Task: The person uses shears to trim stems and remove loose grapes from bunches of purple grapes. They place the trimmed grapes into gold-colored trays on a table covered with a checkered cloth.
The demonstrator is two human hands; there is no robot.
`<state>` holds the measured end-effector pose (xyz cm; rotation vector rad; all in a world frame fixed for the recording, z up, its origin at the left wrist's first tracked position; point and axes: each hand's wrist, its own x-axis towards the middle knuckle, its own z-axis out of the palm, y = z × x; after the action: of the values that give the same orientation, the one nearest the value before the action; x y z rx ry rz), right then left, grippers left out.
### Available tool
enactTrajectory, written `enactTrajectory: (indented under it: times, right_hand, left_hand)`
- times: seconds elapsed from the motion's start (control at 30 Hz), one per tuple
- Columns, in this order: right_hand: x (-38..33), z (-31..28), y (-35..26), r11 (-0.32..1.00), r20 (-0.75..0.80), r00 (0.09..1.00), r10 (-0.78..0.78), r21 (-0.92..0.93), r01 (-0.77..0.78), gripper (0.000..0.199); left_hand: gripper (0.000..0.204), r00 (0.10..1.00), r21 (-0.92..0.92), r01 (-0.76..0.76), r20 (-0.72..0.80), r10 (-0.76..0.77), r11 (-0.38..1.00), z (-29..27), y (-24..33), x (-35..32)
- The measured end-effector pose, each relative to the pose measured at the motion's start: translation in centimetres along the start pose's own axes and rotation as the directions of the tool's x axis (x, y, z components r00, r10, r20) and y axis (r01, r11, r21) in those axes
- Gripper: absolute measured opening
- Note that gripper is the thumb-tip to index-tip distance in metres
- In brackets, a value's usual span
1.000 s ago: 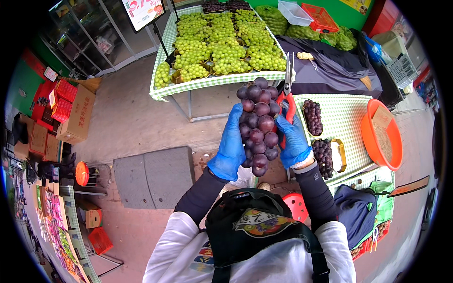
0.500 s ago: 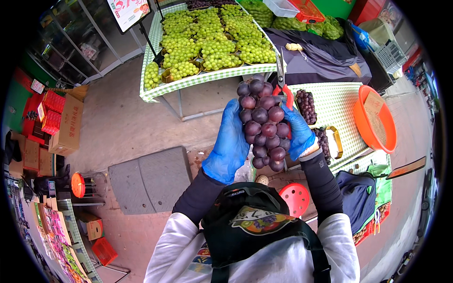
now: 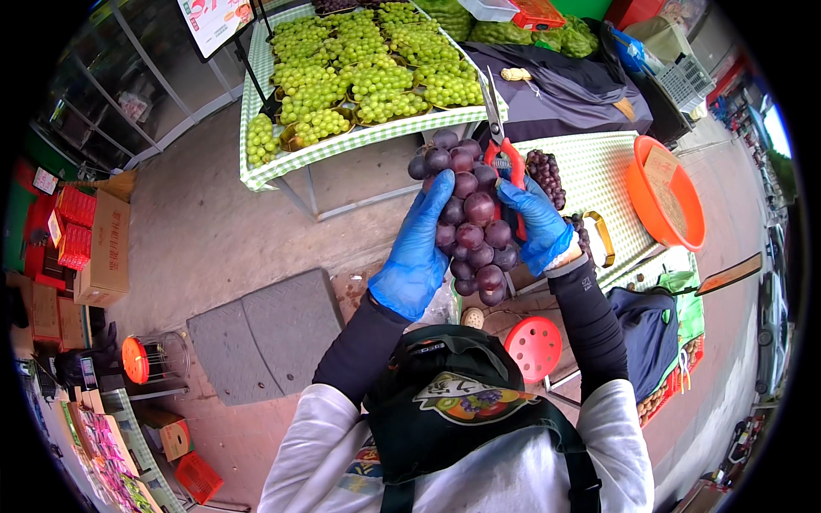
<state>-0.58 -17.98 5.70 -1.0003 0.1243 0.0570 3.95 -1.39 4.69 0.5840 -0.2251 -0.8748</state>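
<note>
A large bunch of dark purple grapes hangs in front of my chest, between both hands. Its left side rests in my left hand, in a blue glove, with the thumb lying over the front of the grapes. My right hand, also gloved in blue, holds red-handled scissors against the right side of the bunch. Their metal blades point up and away from me, past the top of the grapes. The right fingers behind the handles are partly hidden.
Green grapes in trays cover a checked table ahead. At right, another checked table bears trays of dark grapes and an orange basin. A red stool stands near me; a grey mat lies left.
My left thumb has moved from the bunch's edge onto its front. The bunch has tilted, its top leaning further left. The right hand still grips the scissors, and the whole view has shifted slightly.
</note>
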Motion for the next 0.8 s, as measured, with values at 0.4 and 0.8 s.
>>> enactTrajectory:
  times: [0.4, 0.8]
  right_hand:
    - [-3.0, 0.9, -0.2, 0.949, -0.195, 0.95, -0.244, -0.25, 0.192, 0.052]
    - [-8.9, -3.4, -1.2, 0.917, -0.285, 0.913, -0.293, -0.354, 0.184, 0.051]
  left_hand:
    - [0.043, 0.986, -0.084, -0.126, -0.123, 0.115, 0.988, 1.5, 1.9, -1.3]
    - [0.053, 0.996, -0.084, -0.015, -0.087, 0.008, 0.996, 2.5, -2.4, 0.9]
